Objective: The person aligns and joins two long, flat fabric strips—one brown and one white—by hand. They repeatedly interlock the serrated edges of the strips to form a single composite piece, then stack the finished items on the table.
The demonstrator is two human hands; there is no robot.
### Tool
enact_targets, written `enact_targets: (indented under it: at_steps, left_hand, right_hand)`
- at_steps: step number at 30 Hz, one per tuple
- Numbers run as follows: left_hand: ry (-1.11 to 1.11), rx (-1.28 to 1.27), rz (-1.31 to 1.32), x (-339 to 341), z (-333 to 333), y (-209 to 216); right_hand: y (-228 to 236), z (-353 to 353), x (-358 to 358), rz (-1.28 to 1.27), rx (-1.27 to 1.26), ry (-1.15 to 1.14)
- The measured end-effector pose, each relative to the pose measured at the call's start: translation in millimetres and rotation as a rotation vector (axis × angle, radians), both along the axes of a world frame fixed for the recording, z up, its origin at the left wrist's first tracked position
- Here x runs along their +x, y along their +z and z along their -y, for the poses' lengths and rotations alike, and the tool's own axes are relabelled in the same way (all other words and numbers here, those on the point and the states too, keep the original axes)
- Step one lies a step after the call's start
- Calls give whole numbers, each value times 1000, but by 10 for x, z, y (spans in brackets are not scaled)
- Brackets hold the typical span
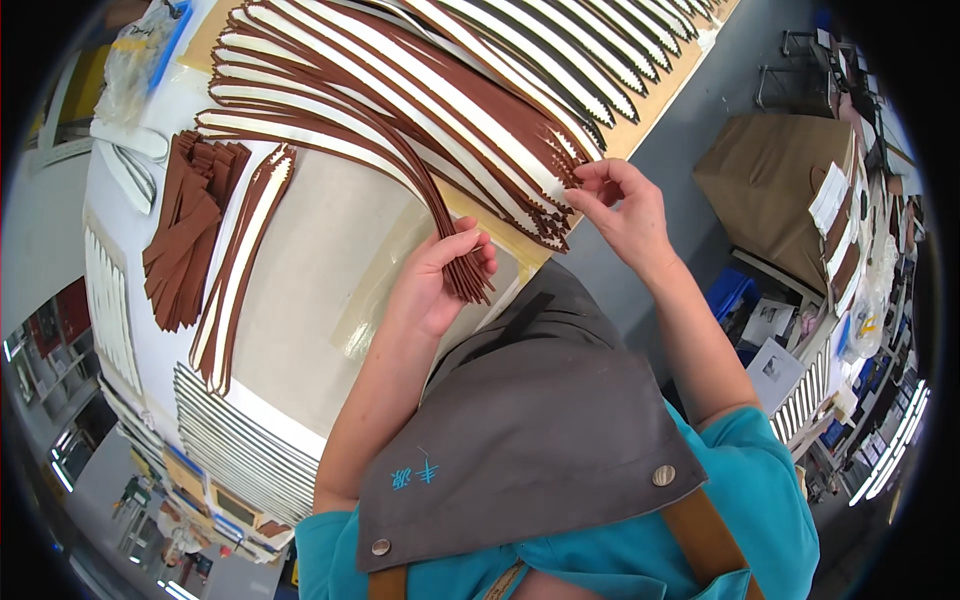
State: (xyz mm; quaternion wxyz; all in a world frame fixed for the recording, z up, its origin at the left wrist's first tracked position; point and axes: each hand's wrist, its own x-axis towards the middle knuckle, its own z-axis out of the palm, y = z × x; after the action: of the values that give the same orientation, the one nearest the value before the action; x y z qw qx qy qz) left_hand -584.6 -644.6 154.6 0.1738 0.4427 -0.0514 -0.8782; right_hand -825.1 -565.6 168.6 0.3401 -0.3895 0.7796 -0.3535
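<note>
My left hand [437,275] is closed around a bundle of narrow brown leather strips [468,285], whose ends poke out below the fingers. The bundle bends up and away to the left, onto strips with white faces and brown edges. My right hand [632,210] pinches with thumb and fingertips at the pointed ends of a row of brown-and-white strips [500,145] at the table's edge. Whether one strip or several lie between those fingertips is hard to see.
Black-and-white strips [590,60] lie beyond, along the table's edge. To the left are a stack of brown pieces [190,225], a looped brown-and-white strip bundle [245,270] and thin pale strips [240,430]. A large brown box [765,195] stands to the right.
</note>
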Motion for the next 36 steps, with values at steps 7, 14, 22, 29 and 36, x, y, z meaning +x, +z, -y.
enact_targets:
  at_steps: [7,14,22,29,36]
  left_hand:
    - [-10,-36,37,-46,2,39]
    - [26,-8,36,-59,3,50]
    - [40,11,-18,-135,26,25]
    - [76,34,-31,-340,25,-85]
    - [69,30,-114,-360,42,-96]
  right_hand:
    - [-60,64,137,-281,52,77]
    - [-67,74,117,-90,18,5]
    - [-124,-47,188,-215,-27,23]
    - [-33,-52,330,-195,-103,13]
    - [0,-111,436,-189,-224,56]
